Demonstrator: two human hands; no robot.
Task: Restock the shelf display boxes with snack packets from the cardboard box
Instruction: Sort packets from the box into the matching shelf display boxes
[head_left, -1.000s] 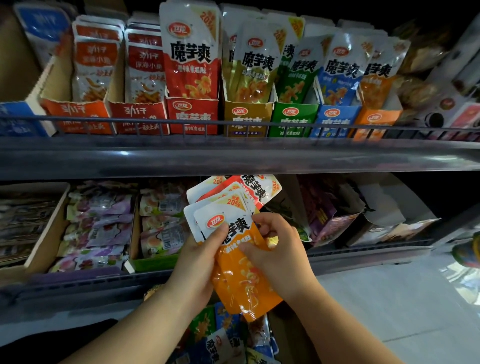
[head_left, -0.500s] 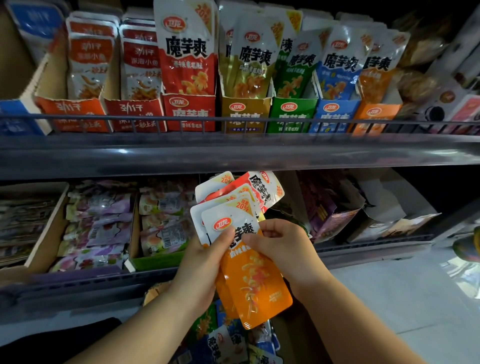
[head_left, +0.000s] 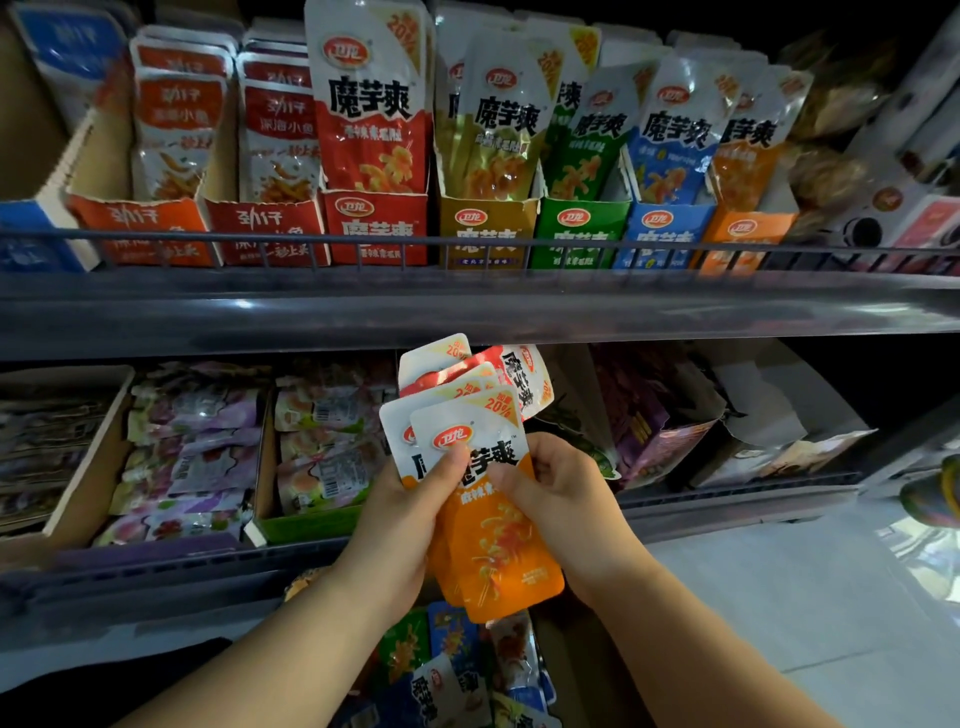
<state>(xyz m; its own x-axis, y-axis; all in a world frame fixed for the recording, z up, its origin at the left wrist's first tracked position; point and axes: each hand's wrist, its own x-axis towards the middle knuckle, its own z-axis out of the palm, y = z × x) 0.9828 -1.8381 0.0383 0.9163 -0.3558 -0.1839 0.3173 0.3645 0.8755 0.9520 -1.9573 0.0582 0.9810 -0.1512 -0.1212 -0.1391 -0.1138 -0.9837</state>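
Nearest us, both forearms rise from the bottom edge and converge at the centre. Beneath them sits the dim cardboard box (head_left: 576, 670), with loose packets (head_left: 447, 680) in green, blue and white inside it.

Our left hand (head_left: 400, 525) is turned palm inward. Its fingers wrap behind a fan of snack packets (head_left: 457, 395), and its thumb presses across the white top of the front orange packet (head_left: 498, 545). Our right hand (head_left: 561, 499) meets it from the other side, with the thumb on that packet's face and the fingers curled behind its edge. Both hands therefore pinch the same packet. A red packet (head_left: 519, 374) sticks out at the top of the fan.

Behind the hands, the lower shelf (head_left: 156, 582) carries trays of purple packets (head_left: 192, 447). Higher up, the upper shelf (head_left: 467, 312) holds a row of display boxes filled with upright packets, from the red display box (head_left: 376, 228) across to the orange display box (head_left: 743, 234).
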